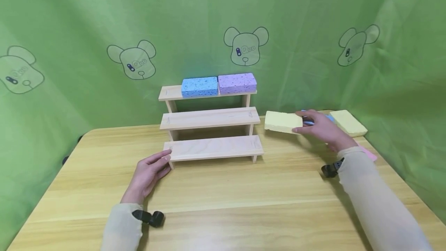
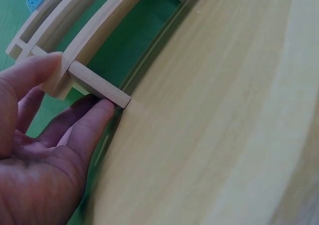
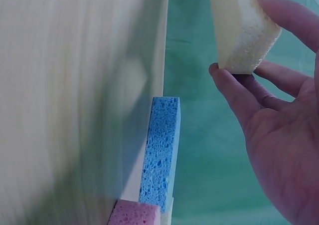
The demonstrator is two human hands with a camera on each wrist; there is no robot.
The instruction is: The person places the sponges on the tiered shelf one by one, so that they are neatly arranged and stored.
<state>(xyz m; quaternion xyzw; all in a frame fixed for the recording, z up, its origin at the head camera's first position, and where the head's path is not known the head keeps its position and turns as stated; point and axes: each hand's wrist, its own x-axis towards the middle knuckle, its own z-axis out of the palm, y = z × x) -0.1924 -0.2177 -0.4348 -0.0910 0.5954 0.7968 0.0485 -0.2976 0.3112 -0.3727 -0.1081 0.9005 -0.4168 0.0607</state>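
A three-tier wooden display stand [image 1: 212,148] stands at the back middle of the table. My left hand [image 1: 148,171] grips the left end of its lowest step; in the left wrist view the thumb lies on the step and fingers reach the side leg [image 2: 99,84]. Between thumb and fingers, my right hand [image 1: 324,127] pinches one end of a pale yellow sponge [image 1: 283,122], held over the table right of the stand. On the top step a blue sponge [image 1: 199,87] and a purple sponge [image 1: 237,83] sit side by side, toward its right end.
At the table's right lie another yellow sponge [image 1: 348,122], a blue sponge [image 3: 160,150] and a pink sponge [image 3: 133,214], partly hidden by the right hand and sleeve in the head view. A green curtain [image 1: 195,18] hangs behind the wooden table [image 1: 223,208].
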